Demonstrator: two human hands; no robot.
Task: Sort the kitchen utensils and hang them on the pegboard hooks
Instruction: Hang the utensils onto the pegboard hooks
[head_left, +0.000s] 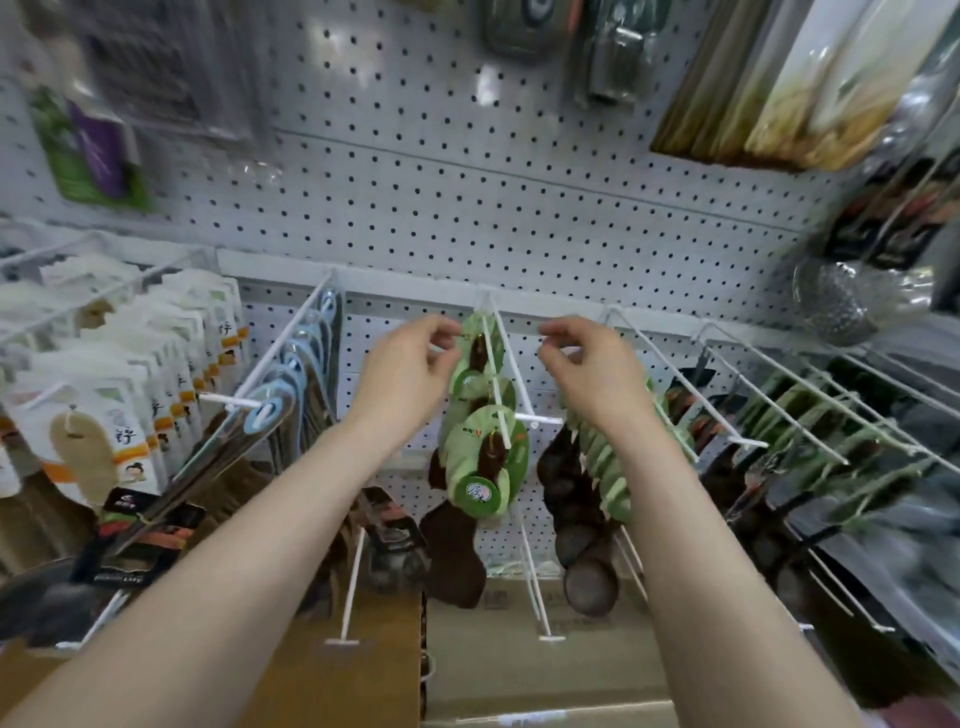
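Pegboard (467, 208) — left hand (410, 369), spoons (485, 452), right hand (587, 364).

Between the left hand (410, 374) and right hand (587, 374) a hook (500, 358) carries tagged utensils (488, 457), the pegboard (467, 182) behind them. Spoons (587, 519) hang under the right hand; packets (156, 364) hang well left of the left hand.

White pegboard wall in a shop aisle

The pegboard (467, 208) fills the back, with even rows of dark holes, a horizontal seam across it and a pale rail (405, 301) lower down. Soft glare lies on its upper part. Brown cardboard boxes (519, 665) stand side by side at the foot of the wall.
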